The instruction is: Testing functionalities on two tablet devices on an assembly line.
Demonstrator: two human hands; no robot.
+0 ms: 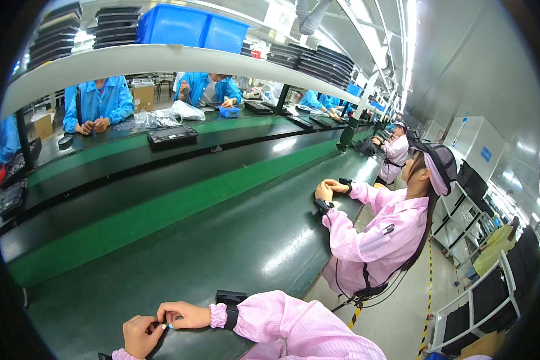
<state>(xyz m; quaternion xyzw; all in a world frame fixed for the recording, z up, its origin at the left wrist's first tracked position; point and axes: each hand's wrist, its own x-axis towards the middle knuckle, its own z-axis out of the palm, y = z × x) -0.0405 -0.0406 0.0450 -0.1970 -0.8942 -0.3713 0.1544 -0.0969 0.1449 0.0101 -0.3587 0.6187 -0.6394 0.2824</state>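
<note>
While both forearms rest at the near edge of the dark green glossy bench top (234,240), the left hand (141,336) and right hand (183,314) meet fingertip to fingertip, each pinching a tiny pale blue sliver (170,326) between them; what it is cannot be told. Head view only. A co-worker in a pink smock (381,231) sits just beside. Risk, as judged: so small a piece, held only at the fingertips, could slip onto the bench and be lost.

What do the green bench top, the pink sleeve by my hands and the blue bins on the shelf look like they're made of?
Bench top: looks like smooth rubber or vinyl mat, with soft glare streaks. Pink sleeve: thin woven fabric, finely striped, gathered at an elastic cuff. Blue bins: probably rigid moulded plastic, evenly coloured with a slight sheen.
</note>
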